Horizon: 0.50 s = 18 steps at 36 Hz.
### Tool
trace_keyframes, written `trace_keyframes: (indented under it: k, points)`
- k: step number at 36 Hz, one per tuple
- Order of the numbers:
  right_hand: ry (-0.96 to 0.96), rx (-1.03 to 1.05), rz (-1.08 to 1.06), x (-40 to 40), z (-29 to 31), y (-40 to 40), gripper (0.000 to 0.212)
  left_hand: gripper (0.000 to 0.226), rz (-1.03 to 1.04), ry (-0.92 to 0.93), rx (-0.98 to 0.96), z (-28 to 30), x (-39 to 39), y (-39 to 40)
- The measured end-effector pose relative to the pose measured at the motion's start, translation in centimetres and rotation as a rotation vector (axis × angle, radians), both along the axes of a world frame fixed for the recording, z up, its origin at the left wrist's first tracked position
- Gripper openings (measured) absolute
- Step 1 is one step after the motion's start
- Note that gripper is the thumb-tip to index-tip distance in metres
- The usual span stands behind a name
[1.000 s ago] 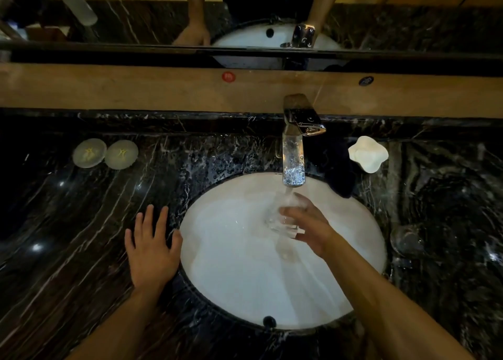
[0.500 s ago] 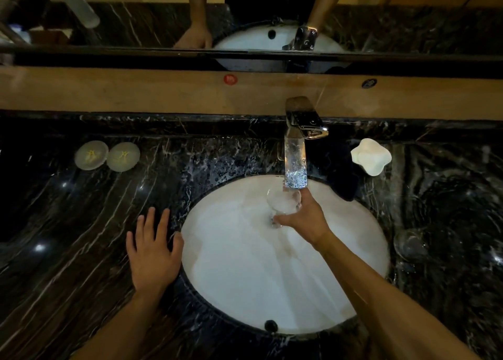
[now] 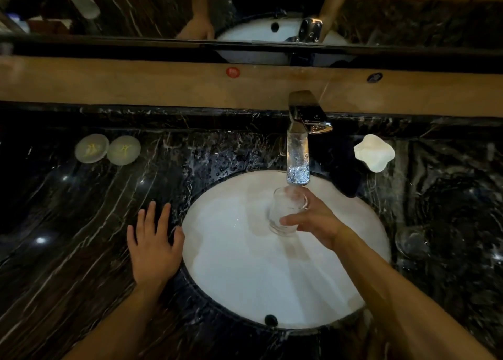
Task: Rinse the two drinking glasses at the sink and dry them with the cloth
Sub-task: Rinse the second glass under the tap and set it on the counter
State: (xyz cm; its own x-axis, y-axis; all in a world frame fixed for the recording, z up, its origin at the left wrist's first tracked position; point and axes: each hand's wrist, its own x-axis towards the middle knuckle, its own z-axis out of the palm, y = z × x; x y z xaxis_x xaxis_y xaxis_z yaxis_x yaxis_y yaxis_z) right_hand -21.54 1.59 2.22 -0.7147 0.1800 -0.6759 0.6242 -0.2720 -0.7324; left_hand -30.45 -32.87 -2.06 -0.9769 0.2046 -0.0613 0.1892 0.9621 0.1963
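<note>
Two pale round discs sit side by side at the far left of the dark marble counter, and nearer, the left hand lies flat with fingers spread on the counter at the rim of the white sink. Over the basin, the right hand has its grip wrapped around a clear glass, mouth up just beneath the faucet. Right of the faucet sits a white wavy dish, and a second glass stands on the counter beside the sink's right edge.
</note>
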Motion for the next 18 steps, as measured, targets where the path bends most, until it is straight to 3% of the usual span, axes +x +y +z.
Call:
trace_keyframes:
  k: [6,14,18]
  points:
    - [0.111,0.171,0.01,-0.9,-0.2,-1.4,0.088,0.066,-0.003,0.005,0.005,0.0,0.0,0.1]
    - [0.114,0.546,-0.111,-1.7,0.4,-1.8,0.083,0.066,-0.006,-0.005,0.0,-0.1,0.0,0.0]
    - [0.093,0.594,-0.155,-1.6,0.5,-0.8,0.086,0.065,-0.007,-0.003,0.001,-0.1,-0.1,0.0]
